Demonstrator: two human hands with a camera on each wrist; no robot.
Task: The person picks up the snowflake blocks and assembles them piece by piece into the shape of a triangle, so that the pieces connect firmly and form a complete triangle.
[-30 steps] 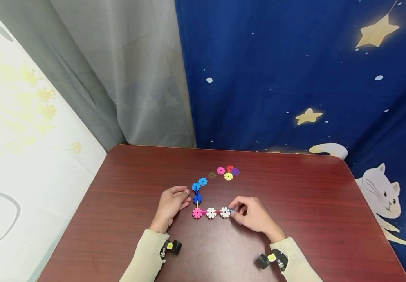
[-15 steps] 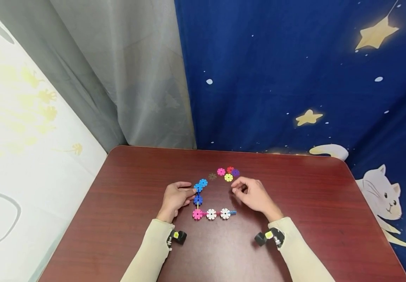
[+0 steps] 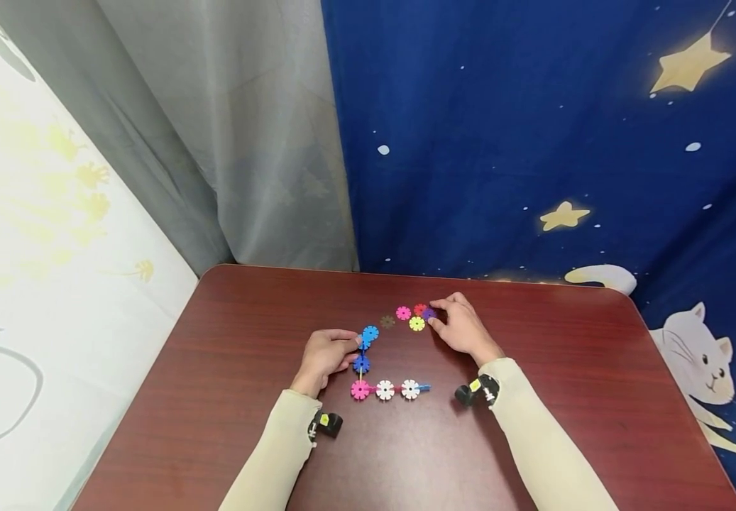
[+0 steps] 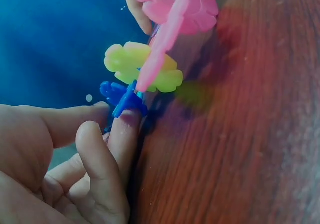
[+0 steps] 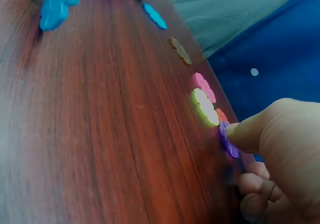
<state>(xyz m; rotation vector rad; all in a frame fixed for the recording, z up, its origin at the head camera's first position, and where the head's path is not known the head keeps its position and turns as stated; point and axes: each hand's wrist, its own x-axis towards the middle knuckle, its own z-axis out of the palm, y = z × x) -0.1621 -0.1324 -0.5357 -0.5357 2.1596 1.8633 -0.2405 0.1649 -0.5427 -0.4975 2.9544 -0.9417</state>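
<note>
Now the right hand (image 3: 461,329) is out among the far discs, whereas a second ago it was at the near right end of the chain (image 3: 361,365); the left hand (image 3: 326,355) has shifted in onto the chain's left side. Nearest are two pale sleeves (image 3: 268,454), with wrist cameras (image 3: 331,424). Beyond them, the chain forms an L on the table (image 3: 265,305): a pink disc (image 3: 360,389) at the corner, white discs (image 3: 385,389) to its right, then a blue piece (image 3: 425,388). Its other arm runs away to a light blue disc (image 3: 364,343), where the left hand grips it. Just beside lies a second light blue disc (image 3: 371,333). Farther off are a yellow disc (image 3: 416,323), a brown disc (image 3: 387,322), another pink one and a red disc (image 3: 419,309). Near these, the right hand pinches a purple disc (image 5: 231,149) between thumb and finger. Behind hang a grey curtain (image 3: 265,142) and a blue curtain (image 3: 444,177).
</note>
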